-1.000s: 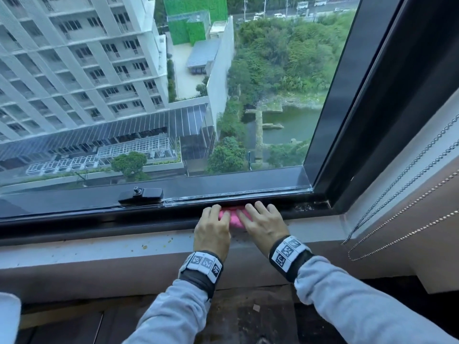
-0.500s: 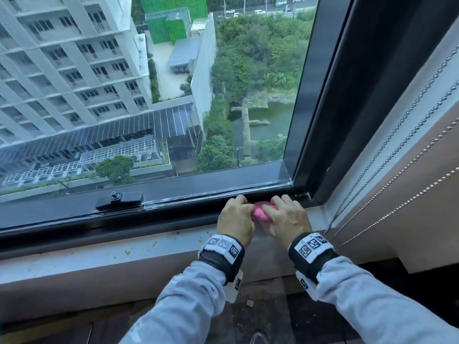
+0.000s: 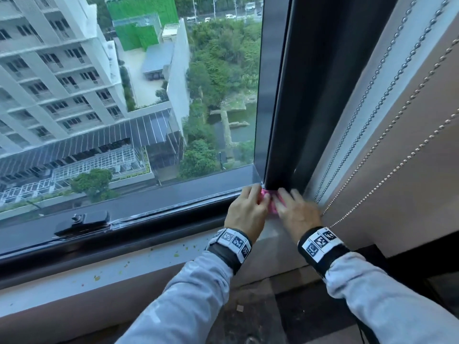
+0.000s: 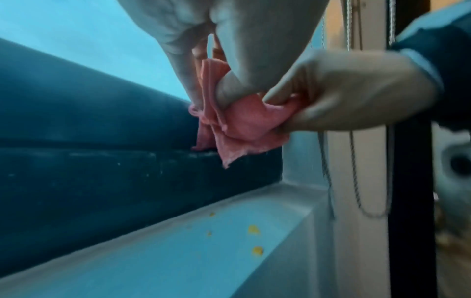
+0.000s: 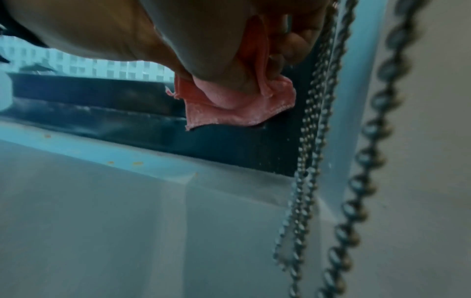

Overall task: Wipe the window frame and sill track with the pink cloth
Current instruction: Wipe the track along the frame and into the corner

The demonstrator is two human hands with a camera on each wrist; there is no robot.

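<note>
Two hands share the work here: my left hand (image 3: pixel 248 214) and my right hand (image 3: pixel 296 214) meet over the pink cloth (image 3: pixel 269 203), both pinching its bunched folds between thumb and fingers. From the left wrist view the cloth (image 4: pixel 239 125) hangs crumpled from both grips, its lower edge brushing the top of the dark sill track (image 4: pixel 127 161); from the right wrist view the same cloth (image 5: pixel 239 108) is tucked right into the bottom right corner of the window frame (image 3: pixel 310 95), where track and upright meet.

Judging by where I am, the sweep along the track has reached its right end. Left of that corner the track (image 3: pixel 149 234) looks dark and mostly clean, though faint pale streaks show on its face in the wrist views, so I cannot call it finished. The upright of the frame, rising above the corner, looks like what is left, and I would guess it is next. Below the corner, the pale sill ledge (image 3: pixel 124 269) carries small yellowish-green crumbs (image 4: pixel 253 229), not yet wiped, if they count as part of the job.

Both my forearms reach forward and up to the corner, wrists side by side and knuckles upward, my right hand just beside the beaded blind chains (image 3: pixel 372 100) hanging right of the frame.
</note>
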